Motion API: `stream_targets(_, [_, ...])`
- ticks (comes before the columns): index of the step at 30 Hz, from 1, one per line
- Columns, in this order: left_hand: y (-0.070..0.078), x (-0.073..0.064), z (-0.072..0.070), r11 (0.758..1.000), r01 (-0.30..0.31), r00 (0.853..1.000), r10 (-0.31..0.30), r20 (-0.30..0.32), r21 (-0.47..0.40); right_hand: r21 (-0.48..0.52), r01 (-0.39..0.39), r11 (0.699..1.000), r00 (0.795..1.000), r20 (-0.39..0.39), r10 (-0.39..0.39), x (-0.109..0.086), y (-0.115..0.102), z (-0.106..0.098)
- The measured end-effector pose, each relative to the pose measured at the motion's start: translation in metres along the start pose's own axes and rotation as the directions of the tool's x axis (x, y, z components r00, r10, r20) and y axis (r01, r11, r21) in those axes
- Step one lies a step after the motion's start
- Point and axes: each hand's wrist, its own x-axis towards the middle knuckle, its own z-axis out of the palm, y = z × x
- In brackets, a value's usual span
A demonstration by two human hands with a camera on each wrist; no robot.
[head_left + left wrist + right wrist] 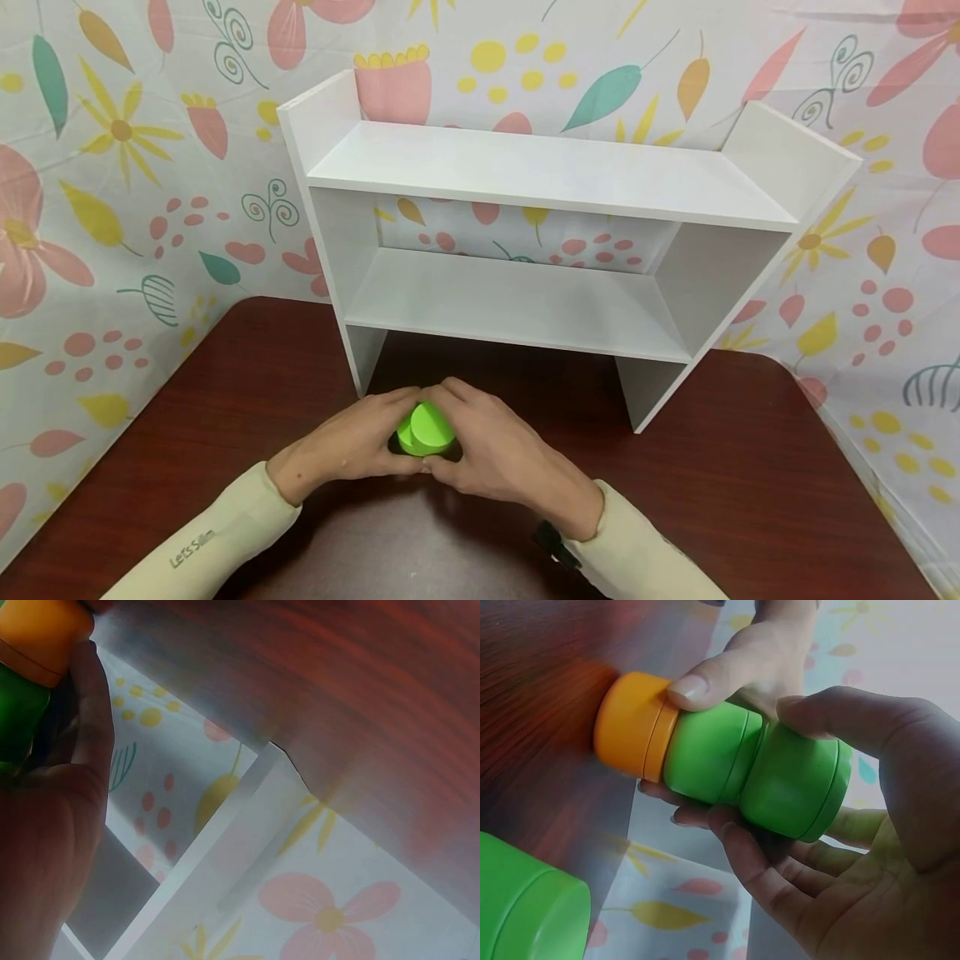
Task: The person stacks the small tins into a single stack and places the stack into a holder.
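Observation:
Three small round lidded jars form a stack close over the table: an orange jar (630, 724) lowest, a green jar (709, 754) above it, and another green jar (791, 780) on top, set slightly off line. My left hand (360, 437) holds the lower part, its thumb across the border of the orange and green jars. Between thumb and fingers, my right hand (487, 442) grips the top green jar. From the head view the orange jar is hidden under the green ones. One more green jar (532, 900) shows at the lower left of the right wrist view.
A white two-tier shelf (517, 304) stands at the back of the dark red-brown table (720, 500), just beyond both hands. Its side panels reach down to the table. Flower-patterned cloth (150, 183) surrounds the table behind and at the sides.

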Motion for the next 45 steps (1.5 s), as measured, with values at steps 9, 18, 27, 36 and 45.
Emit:
stream_targets(9, [0.001, -0.001, -0.001, 1.0, 0.004, 1.0, -0.004, -0.002, 0.013, -0.016, 0.008, 1.0, 1.0, 0.001, -0.008, 0.001, -0.001, 0.001])
stream_targets(18, [0.001, -0.002, -0.001, 1.0, 0.0, 1.0, 0.001, -0.006, 0.012, -0.04, 0.015, 0.999, 1.0, 0.007, -0.014, 0.004, -0.003, 0.002])
stream_targets(27, [0.0, 0.0, 0.0, 1.0, -0.013, 1.0, 0.013, -0.009, 0.01, -0.065, 0.036, 0.997, 0.999, -0.013, -0.037, 0.007, -0.003, 0.003])
stream_targets(36, [0.0, 0.0, 0.0, 1.0, -0.009, 1.0, 0.009, -0.019, 0.002, -0.079, 0.044, 0.996, 0.998, -0.031, -0.047, 0.009, -0.002, 0.004])
stream_targets(45, [0.001, 0.001, 0.0, 1.0, -0.014, 1.0, 0.014, -0.02, -0.019, -0.084, 0.027, 0.996, 0.999, -0.02, -0.029, 0.01, -0.002, 0.005])
